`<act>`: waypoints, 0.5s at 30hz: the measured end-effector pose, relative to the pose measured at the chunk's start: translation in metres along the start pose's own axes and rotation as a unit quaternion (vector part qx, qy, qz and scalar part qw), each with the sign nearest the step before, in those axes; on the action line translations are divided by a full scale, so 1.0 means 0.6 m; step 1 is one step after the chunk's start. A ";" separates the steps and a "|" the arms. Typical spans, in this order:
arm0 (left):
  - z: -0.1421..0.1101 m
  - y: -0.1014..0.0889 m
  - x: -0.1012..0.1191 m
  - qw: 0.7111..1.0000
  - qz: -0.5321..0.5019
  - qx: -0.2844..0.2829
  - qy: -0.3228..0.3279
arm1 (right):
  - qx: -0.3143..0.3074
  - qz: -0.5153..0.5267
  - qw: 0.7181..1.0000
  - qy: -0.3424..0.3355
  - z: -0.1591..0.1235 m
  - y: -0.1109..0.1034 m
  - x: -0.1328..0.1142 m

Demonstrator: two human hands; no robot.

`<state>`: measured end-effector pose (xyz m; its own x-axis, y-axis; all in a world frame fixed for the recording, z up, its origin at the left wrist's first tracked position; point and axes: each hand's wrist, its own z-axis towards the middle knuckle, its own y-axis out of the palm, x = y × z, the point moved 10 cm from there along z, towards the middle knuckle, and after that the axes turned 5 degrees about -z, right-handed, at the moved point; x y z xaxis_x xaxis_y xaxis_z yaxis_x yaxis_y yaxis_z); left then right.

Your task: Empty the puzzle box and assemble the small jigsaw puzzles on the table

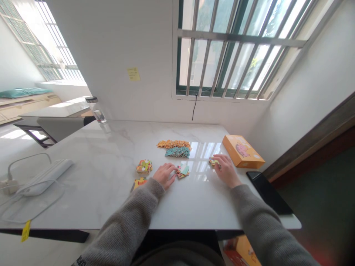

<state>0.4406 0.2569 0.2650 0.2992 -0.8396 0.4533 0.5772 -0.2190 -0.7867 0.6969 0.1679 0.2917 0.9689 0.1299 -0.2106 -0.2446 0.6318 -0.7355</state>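
My left hand [165,175] rests on the table with its fingers stretched out and thumb apart, fingertips at the left edge of a small pile of jigsaw puzzle pieces [183,170] in pale green and red. Farther right, my right hand [226,170] has its fingers and thumb closed around a few yellow-green puzzle pieces [213,162], partly covered by the fingers. Left of my left hand lies a stack of green and orange pieces [144,166]. A yellow stack [140,182] sits nearer me, partly behind my sleeve.
Behind my hands lie a row of orange pieces [174,144] and a row of teal pieces [178,152]. An orange box [242,151] and a black phone-like slab [267,192] are at right. A power strip [46,177] with cables and a bottle [97,111] are at left.
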 end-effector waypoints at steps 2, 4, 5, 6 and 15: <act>0.001 0.003 -0.002 1.000 0.006 -0.010 -0.012 | -0.050 0.032 0.996 -0.061 0.003 0.030 -0.075; 0.002 0.004 -0.002 1.000 0.007 -0.015 -0.017 | -0.094 0.063 0.990 -0.084 0.005 0.060 -0.137; 0.003 0.005 -0.001 1.000 0.006 -0.014 -0.016 | -0.108 0.075 0.988 -0.081 0.007 0.074 -0.159; 0.003 0.005 0.000 1.000 0.004 -0.012 -0.013 | -0.112 0.076 0.988 -0.068 0.009 0.084 -0.174; 0.003 0.001 0.006 0.999 -0.027 0.024 0.012 | -0.115 0.066 0.991 -0.032 0.022 0.113 -0.190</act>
<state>0.4434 0.2547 0.2671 0.2478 -0.8391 0.4842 0.6288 -0.2409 -0.7393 0.5702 0.2057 0.2745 0.9264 0.2527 -0.2793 -0.3646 0.4159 -0.8331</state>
